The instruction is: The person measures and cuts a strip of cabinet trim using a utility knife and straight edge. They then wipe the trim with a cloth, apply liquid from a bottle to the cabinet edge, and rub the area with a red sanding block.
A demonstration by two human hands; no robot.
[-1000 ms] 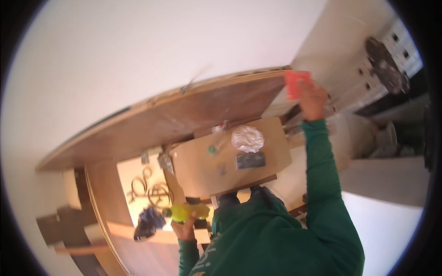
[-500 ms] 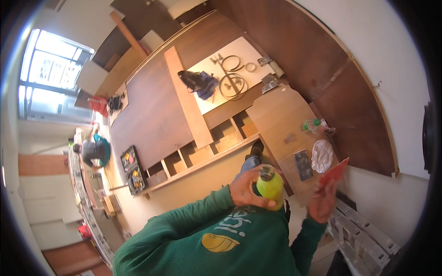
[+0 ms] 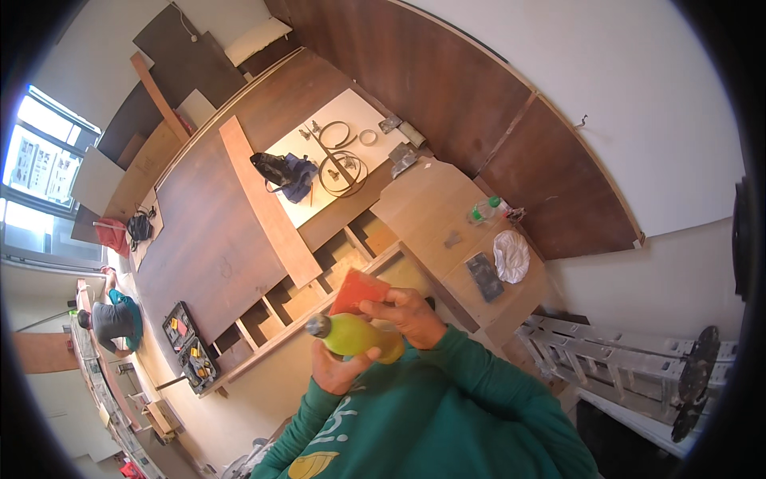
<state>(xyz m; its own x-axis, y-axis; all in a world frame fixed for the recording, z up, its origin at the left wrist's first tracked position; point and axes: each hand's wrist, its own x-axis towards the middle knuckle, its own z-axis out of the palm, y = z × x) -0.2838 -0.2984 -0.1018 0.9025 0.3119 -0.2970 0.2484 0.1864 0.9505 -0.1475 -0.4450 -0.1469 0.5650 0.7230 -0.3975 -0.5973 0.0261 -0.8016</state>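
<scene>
In front of my chest, my left hand (image 3: 335, 374) is wrapped round a yellow-green bottle (image 3: 349, 335), tilted on its side with its grey tip toward the left. My right hand (image 3: 416, 317) pinches a flat orange-red spreader (image 3: 358, 292) between thumb and fingers. The spreader stands just above the bottle; whether they touch I cannot tell. Beyond my hands lies a large brown panel platform (image 3: 199, 231) with an open wooden frame (image 3: 283, 299) along its near edge. Part of the bottle's lower end is hidden by my right hand.
To the right, a cardboard sheet (image 3: 423, 199) bears a white cloth (image 3: 511, 257), a dark flat block (image 3: 484, 277) and green-capped bottles (image 3: 484, 210). An aluminium ladder (image 3: 614, 359) is at the right. A toolbox (image 3: 190, 347) lies left; a co-worker (image 3: 116, 323) crouches at far left.
My right hand has brought the spreader leftward, up close to the bottle. The bottle has tipped from near upright onto its side. My view has swung to the right.
</scene>
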